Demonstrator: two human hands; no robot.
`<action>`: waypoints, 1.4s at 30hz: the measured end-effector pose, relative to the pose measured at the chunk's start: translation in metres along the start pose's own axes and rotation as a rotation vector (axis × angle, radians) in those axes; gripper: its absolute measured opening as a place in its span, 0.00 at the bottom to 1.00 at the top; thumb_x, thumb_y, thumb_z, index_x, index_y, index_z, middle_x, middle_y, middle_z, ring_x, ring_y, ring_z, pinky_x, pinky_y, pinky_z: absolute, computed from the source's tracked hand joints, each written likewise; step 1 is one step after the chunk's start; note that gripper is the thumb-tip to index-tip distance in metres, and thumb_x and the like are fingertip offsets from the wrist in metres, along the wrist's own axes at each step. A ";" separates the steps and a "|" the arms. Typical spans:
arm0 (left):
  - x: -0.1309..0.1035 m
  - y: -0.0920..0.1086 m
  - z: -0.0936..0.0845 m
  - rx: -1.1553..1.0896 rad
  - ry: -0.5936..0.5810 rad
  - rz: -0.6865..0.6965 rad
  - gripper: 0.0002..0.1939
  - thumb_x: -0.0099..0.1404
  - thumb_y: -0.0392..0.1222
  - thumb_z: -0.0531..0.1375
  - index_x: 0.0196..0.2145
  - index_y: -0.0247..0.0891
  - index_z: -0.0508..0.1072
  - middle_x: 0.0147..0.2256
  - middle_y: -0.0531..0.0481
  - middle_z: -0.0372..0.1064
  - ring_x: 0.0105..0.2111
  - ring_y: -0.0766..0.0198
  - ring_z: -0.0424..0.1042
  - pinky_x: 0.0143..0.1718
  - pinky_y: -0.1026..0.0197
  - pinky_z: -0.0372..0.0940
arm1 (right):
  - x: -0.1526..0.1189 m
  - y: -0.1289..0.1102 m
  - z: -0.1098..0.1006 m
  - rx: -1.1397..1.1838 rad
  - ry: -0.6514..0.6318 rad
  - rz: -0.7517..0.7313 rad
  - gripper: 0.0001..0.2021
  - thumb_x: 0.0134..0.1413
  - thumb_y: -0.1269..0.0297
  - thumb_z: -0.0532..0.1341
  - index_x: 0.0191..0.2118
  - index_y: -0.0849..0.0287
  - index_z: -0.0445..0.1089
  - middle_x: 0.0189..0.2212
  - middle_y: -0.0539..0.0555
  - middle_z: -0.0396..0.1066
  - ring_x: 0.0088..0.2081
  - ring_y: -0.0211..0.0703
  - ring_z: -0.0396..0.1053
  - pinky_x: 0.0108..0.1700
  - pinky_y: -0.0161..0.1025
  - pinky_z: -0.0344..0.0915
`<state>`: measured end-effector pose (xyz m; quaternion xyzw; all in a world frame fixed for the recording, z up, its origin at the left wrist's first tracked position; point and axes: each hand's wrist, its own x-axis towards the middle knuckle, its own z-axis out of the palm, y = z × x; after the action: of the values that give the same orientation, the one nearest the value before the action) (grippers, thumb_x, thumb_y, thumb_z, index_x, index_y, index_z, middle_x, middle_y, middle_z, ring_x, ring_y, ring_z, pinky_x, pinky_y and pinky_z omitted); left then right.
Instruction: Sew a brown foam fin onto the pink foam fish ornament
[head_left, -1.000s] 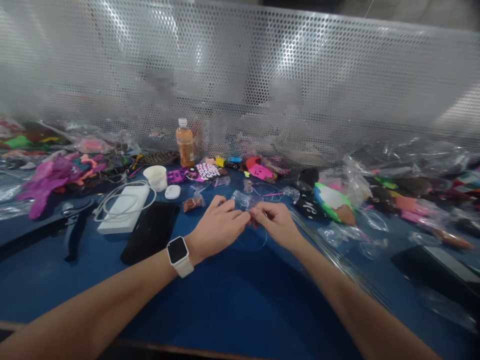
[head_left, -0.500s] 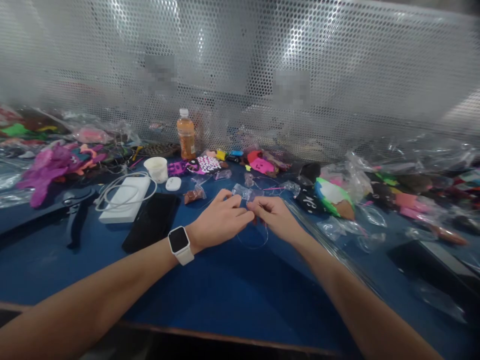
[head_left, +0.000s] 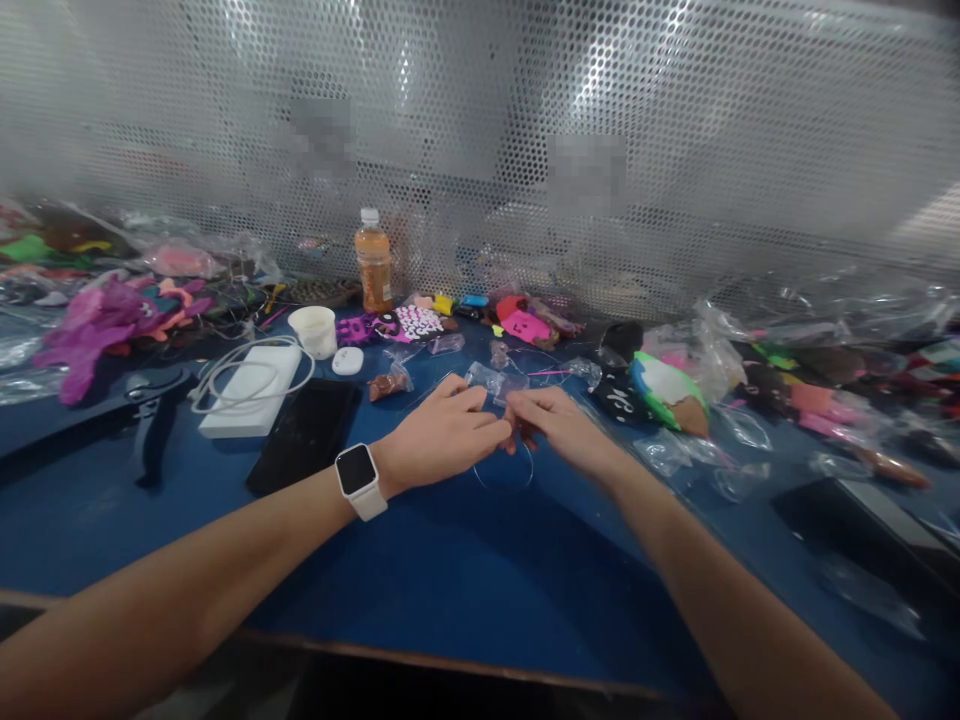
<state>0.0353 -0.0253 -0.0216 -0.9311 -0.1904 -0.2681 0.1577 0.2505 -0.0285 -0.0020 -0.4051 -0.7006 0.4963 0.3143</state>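
Note:
My left hand (head_left: 450, 430), with a white watch (head_left: 360, 480) on its wrist, has its fingers bent and pinched. Its fingertips meet those of my right hand (head_left: 559, 425), which is also closed in a pinch. Something small and reddish-brown shows between them, too small to name. A thin clear loop of line (head_left: 504, 487) hangs below the fingertips over the blue table (head_left: 480, 580). Just beyond the hands lies clear plastic wrap (head_left: 491, 380). A small brown piece in plastic (head_left: 388, 386) rests left of it.
At the left are pliers (head_left: 150, 420), a white box (head_left: 251, 395) with a cable, a black phone (head_left: 307, 435) and a white cup (head_left: 315, 332). A bottle (head_left: 373, 265) stands by the perforated metal screen (head_left: 480, 130). Colourful pieces and plastic bags lie behind and right.
My right hand has shifted slightly right and its fingers have curled in closer to the left fingertips. The view has moved a little. My left hand stays nearly in place.

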 end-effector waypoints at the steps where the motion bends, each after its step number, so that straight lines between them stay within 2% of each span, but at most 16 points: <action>1: 0.000 0.000 0.000 0.014 0.013 -0.023 0.15 0.78 0.35 0.52 0.34 0.39 0.73 0.27 0.52 0.70 0.35 0.60 0.61 0.42 0.53 0.53 | 0.000 -0.001 0.000 -0.008 0.001 -0.003 0.25 0.66 0.43 0.61 0.27 0.59 0.73 0.22 0.54 0.75 0.25 0.40 0.71 0.25 0.36 0.59; 5: -0.002 0.002 0.001 0.055 0.045 -0.080 0.14 0.79 0.37 0.52 0.34 0.39 0.71 0.27 0.52 0.68 0.36 0.59 0.61 0.43 0.53 0.54 | 0.000 0.003 0.004 0.135 0.041 0.030 0.21 0.63 0.45 0.65 0.29 0.59 0.72 0.24 0.53 0.76 0.24 0.39 0.72 0.23 0.34 0.59; 13: -0.004 0.003 0.001 0.144 0.118 -0.129 0.13 0.78 0.37 0.54 0.33 0.40 0.71 0.26 0.52 0.68 0.35 0.59 0.61 0.44 0.52 0.55 | 0.005 0.016 0.025 0.462 0.079 0.226 0.18 0.59 0.49 0.67 0.28 0.59 0.71 0.20 0.50 0.71 0.20 0.38 0.69 0.18 0.33 0.52; 18: -0.006 -0.001 0.000 0.114 0.156 -0.225 0.12 0.78 0.40 0.54 0.38 0.40 0.74 0.30 0.52 0.74 0.36 0.58 0.62 0.43 0.51 0.54 | 0.003 0.016 0.037 0.546 0.066 0.244 0.16 0.59 0.51 0.66 0.30 0.58 0.70 0.25 0.51 0.73 0.21 0.37 0.69 0.18 0.32 0.51; 23: -0.005 -0.001 0.003 0.015 0.195 -0.281 0.12 0.80 0.43 0.52 0.47 0.39 0.75 0.31 0.51 0.75 0.36 0.59 0.63 0.42 0.53 0.54 | 0.003 0.015 0.034 0.535 0.119 0.217 0.16 0.56 0.51 0.68 0.30 0.58 0.70 0.26 0.50 0.72 0.21 0.36 0.67 0.18 0.32 0.50; 25: -0.005 -0.001 0.005 -0.044 0.178 -0.290 0.12 0.80 0.42 0.52 0.48 0.41 0.75 0.33 0.52 0.77 0.36 0.59 0.63 0.42 0.54 0.54 | 0.003 0.013 0.033 0.517 0.147 0.220 0.18 0.56 0.48 0.68 0.30 0.58 0.69 0.26 0.51 0.72 0.21 0.37 0.67 0.19 0.33 0.52; 27: -0.004 -0.002 0.005 -0.111 0.165 -0.344 0.11 0.80 0.41 0.53 0.45 0.42 0.76 0.35 0.53 0.78 0.35 0.60 0.63 0.41 0.54 0.54 | 0.002 0.011 0.035 0.502 0.178 0.228 0.23 0.60 0.41 0.63 0.29 0.58 0.69 0.26 0.52 0.72 0.22 0.39 0.68 0.20 0.34 0.55; 30: -0.005 -0.006 0.006 -0.143 0.166 -0.446 0.12 0.80 0.43 0.52 0.44 0.42 0.76 0.35 0.53 0.78 0.35 0.60 0.63 0.41 0.55 0.55 | -0.001 0.009 0.041 0.329 0.323 0.154 0.27 0.66 0.37 0.53 0.29 0.57 0.68 0.25 0.54 0.72 0.24 0.42 0.69 0.22 0.37 0.58; 32: -0.005 -0.008 0.006 -0.139 0.148 -0.480 0.13 0.80 0.44 0.52 0.44 0.42 0.76 0.33 0.52 0.76 0.35 0.59 0.64 0.40 0.55 0.54 | -0.003 0.008 0.044 0.042 0.463 0.006 0.20 0.66 0.44 0.58 0.33 0.56 0.69 0.29 0.54 0.72 0.28 0.43 0.70 0.26 0.39 0.62; 34: -0.004 -0.009 0.008 -0.150 0.117 -0.498 0.13 0.80 0.44 0.52 0.44 0.42 0.76 0.31 0.53 0.74 0.35 0.59 0.64 0.39 0.55 0.54 | -0.006 0.008 0.046 -0.232 0.550 -0.159 0.10 0.61 0.56 0.64 0.42 0.56 0.69 0.37 0.56 0.74 0.33 0.45 0.71 0.31 0.40 0.66; 36: -0.004 -0.008 0.009 -0.180 0.089 -0.510 0.13 0.80 0.43 0.51 0.42 0.40 0.75 0.30 0.53 0.72 0.34 0.59 0.64 0.38 0.56 0.54 | -0.007 0.009 0.044 -0.381 0.545 -0.263 0.17 0.59 0.66 0.64 0.54 0.56 0.66 0.46 0.59 0.75 0.40 0.48 0.73 0.36 0.42 0.69; 38: -0.003 -0.006 0.009 -0.226 0.068 -0.524 0.13 0.80 0.42 0.51 0.40 0.39 0.74 0.30 0.52 0.70 0.34 0.60 0.64 0.37 0.56 0.53 | -0.007 0.011 0.041 -0.450 0.474 -0.295 0.24 0.60 0.72 0.60 0.62 0.56 0.61 0.51 0.60 0.75 0.46 0.50 0.74 0.43 0.46 0.72; 40: -0.003 -0.005 0.010 -0.274 0.040 -0.518 0.13 0.80 0.42 0.51 0.40 0.39 0.73 0.30 0.52 0.70 0.34 0.60 0.65 0.37 0.56 0.53 | -0.006 0.012 0.037 -0.503 0.401 -0.289 0.27 0.60 0.76 0.57 0.64 0.55 0.59 0.49 0.58 0.77 0.49 0.52 0.75 0.51 0.50 0.70; 42: -0.002 -0.005 0.010 -0.305 0.007 -0.484 0.13 0.80 0.41 0.51 0.40 0.39 0.73 0.31 0.51 0.71 0.34 0.60 0.64 0.37 0.57 0.53 | -0.004 0.014 0.033 -0.507 0.350 -0.269 0.27 0.61 0.77 0.56 0.64 0.54 0.60 0.45 0.56 0.78 0.49 0.52 0.75 0.53 0.52 0.69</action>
<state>0.0356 -0.0175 -0.0295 -0.8706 -0.3641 -0.3268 -0.0523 0.2286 -0.0443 -0.0256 -0.4534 -0.7844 0.1832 0.3816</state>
